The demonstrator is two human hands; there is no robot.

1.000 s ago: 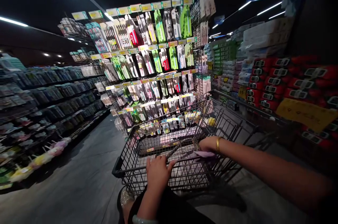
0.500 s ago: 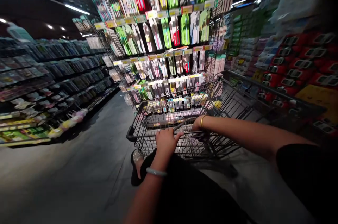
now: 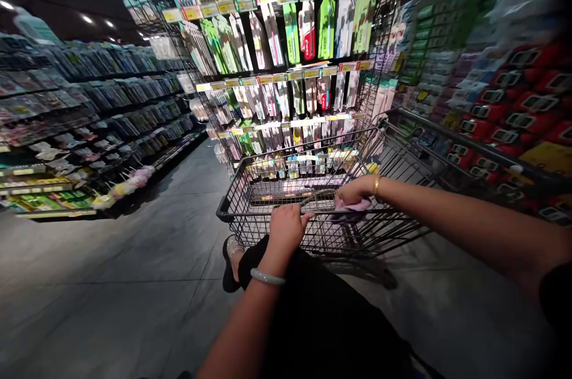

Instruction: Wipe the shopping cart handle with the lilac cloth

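A dark wire shopping cart (image 3: 245,218) stands side-on in front of me. My left hand (image 3: 286,225) is wrapped over the cart's near top rail, thumb lying along it to the right. My right hand (image 3: 355,189), with a gold bangle at its wrist, is closed on a pink cloth (image 3: 357,206) at the same rail, farther right. The cloth bunches below the fingers and touches the rail; its lower part is hard to make out. The rest of the basket shows no clear goods through the wires.
Behind the cart rises a display rack (image 3: 286,75) of packaged toothbrushes with price strips. Long stocked shelves (image 3: 134,93) line the left aisle. Red packs (image 3: 504,111) are stacked at the right, beyond the cart's handle bar. Grey concrete floor (image 3: 179,248) stretches to the left.
My right hand has moved right along the rail, and the pink cloth now shows under it. My left hand keeps its hold. The view has drawn slightly closer to the rack.
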